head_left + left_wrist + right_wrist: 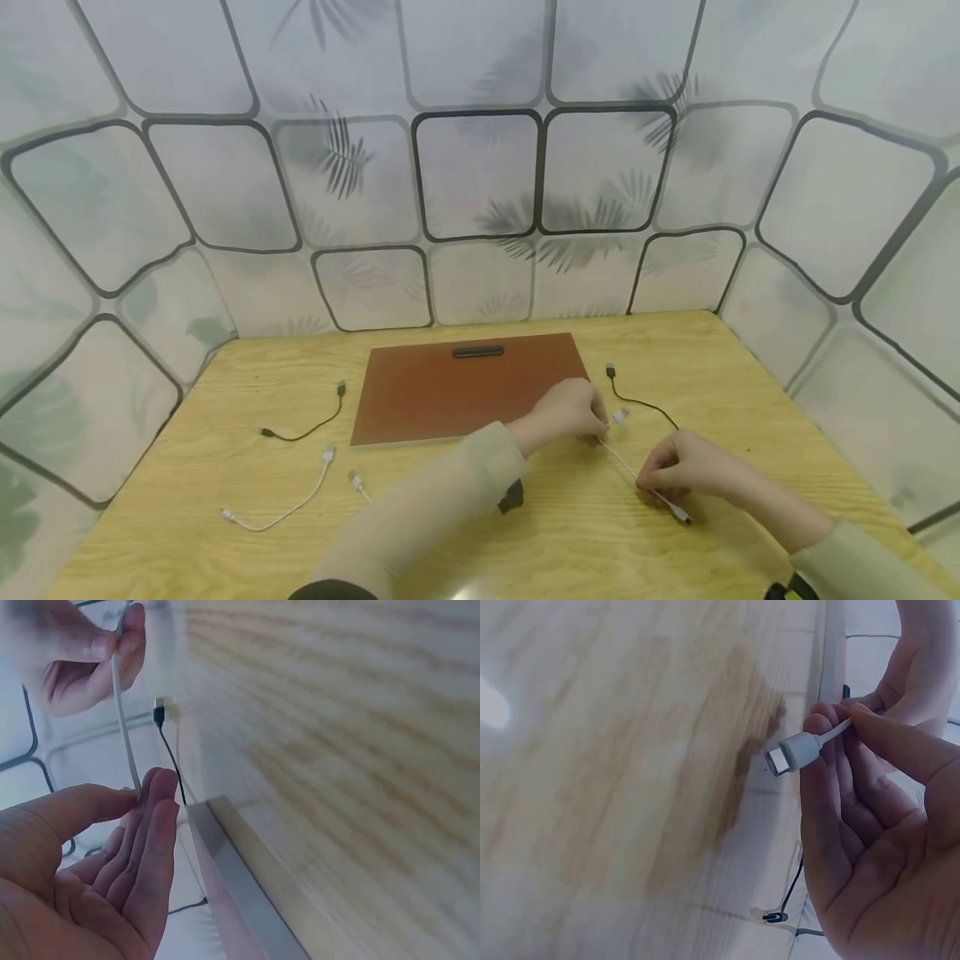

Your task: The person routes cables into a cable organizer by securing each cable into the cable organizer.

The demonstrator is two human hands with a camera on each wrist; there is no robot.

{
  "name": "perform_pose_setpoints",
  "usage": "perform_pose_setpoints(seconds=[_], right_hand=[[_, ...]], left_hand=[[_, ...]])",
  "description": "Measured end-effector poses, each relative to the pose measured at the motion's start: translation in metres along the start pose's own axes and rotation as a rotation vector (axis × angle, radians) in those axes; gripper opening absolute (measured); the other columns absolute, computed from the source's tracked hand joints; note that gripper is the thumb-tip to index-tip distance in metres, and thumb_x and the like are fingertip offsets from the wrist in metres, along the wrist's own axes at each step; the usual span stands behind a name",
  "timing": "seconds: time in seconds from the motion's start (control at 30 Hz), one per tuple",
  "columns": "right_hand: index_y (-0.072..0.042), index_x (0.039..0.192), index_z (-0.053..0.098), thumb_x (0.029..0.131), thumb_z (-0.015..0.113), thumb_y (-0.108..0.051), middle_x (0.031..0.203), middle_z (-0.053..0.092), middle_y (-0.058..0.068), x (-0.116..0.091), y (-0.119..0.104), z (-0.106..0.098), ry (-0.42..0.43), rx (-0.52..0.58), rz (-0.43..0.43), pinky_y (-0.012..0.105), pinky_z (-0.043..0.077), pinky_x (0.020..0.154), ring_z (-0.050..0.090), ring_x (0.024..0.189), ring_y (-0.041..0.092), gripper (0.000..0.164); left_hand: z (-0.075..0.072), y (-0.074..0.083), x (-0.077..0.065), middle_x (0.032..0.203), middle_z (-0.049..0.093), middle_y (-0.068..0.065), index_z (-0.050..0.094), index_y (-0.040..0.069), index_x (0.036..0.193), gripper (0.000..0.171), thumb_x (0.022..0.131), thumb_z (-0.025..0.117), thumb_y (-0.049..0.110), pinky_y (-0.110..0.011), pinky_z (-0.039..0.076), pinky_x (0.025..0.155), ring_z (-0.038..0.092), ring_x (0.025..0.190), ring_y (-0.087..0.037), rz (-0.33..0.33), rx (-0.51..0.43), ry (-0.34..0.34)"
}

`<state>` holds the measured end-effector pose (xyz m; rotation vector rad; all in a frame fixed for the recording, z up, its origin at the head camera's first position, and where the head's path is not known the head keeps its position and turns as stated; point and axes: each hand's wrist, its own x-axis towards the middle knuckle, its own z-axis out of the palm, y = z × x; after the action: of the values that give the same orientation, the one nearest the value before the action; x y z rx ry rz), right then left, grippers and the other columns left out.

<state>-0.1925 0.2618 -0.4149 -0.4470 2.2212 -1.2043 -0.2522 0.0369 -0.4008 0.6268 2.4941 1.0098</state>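
Observation:
A short white USB cable (621,461) is stretched between both hands, just right of the brown board. My left hand (573,408) pinches it near its far end, where a white plug (620,415) shows beyond the fingers. Closer to me, my right hand (693,467) pinches the cable behind its other connector (681,514). In the right wrist view that white connector (795,754) sticks out past the thumb and fingertips, its metal mouth facing away from the hand. The left wrist view shows the cable (124,720) nearly straight between the two pinches.
A brown board (465,392) with a black bar (477,352) lies at the table's back. One black cable (647,403) is right of it; another black cable (315,427) and a white cable (292,508) lie left. My left sleeve partly covers another white cable (358,483).

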Motion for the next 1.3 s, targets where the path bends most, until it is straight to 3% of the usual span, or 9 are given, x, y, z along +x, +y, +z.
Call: perform_pose_setpoints(seconds=[0.2, 0.37, 0.57, 1.1, 1.3], right_hand=[[0.009, 0.100, 0.079, 0.103, 0.067, -0.012, 0.084, 0.078, 0.006, 0.004, -0.001, -0.005, -0.016, 0.048, 0.013, 0.023, 0.060, 0.068, 0.069, 0.073, 0.008, 0.024], [0.011, 0.106, 0.076, 0.102, 0.068, -0.012, 0.090, 0.080, 0.005, 0.008, -0.002, -0.009, 0.006, 0.078, 0.033, 0.023, 0.061, 0.071, 0.073, 0.080, 0.010, 0.025], [0.010, 0.105, 0.078, 0.101, 0.069, -0.015, 0.082, 0.078, -0.002, 0.018, -0.005, -0.010, 0.042, 0.087, 0.064, 0.017, 0.053, 0.062, 0.067, 0.073, 0.005, 0.027], [0.012, 0.114, 0.075, 0.106, 0.064, -0.020, 0.083, 0.077, -0.004, 0.044, -0.014, -0.013, 0.046, 0.270, 0.102, 0.019, 0.055, 0.065, 0.066, 0.073, 0.005, 0.035], [0.008, 0.111, 0.075, 0.108, 0.060, -0.016, 0.083, 0.076, -0.006, 0.053, -0.020, -0.016, 0.039, 0.300, 0.089, 0.018, 0.058, 0.067, 0.067, 0.073, 0.003, 0.029]], left_hand=[[-0.011, -0.005, -0.001, 0.087, 0.083, -0.011, 0.081, -0.002, 0.095, 0.009, 0.097, 0.077, 0.005, -0.026, 0.066, 0.066, 0.080, 0.074, -0.020, 0.001, -0.124, 0.012], [-0.016, -0.009, 0.003, 0.086, 0.083, -0.011, 0.082, 0.000, 0.094, 0.010, 0.098, 0.077, 0.008, -0.029, 0.066, 0.065, 0.081, 0.075, -0.022, -0.010, -0.145, 0.028], [-0.025, -0.016, 0.007, 0.085, 0.082, -0.011, 0.082, -0.001, 0.097, 0.009, 0.098, 0.076, 0.006, -0.027, 0.065, 0.064, 0.081, 0.075, -0.022, -0.037, -0.200, 0.043], [-0.056, -0.033, 0.007, 0.092, 0.081, -0.024, 0.078, -0.010, 0.102, 0.012, 0.099, 0.072, 0.000, -0.029, 0.067, 0.065, 0.081, 0.082, -0.035, -0.034, -0.325, 0.070], [-0.066, -0.039, 0.007, 0.096, 0.080, -0.027, 0.077, -0.010, 0.102, 0.012, 0.099, 0.071, -0.001, -0.030, 0.067, 0.067, 0.082, 0.085, -0.037, -0.027, -0.350, 0.084]])
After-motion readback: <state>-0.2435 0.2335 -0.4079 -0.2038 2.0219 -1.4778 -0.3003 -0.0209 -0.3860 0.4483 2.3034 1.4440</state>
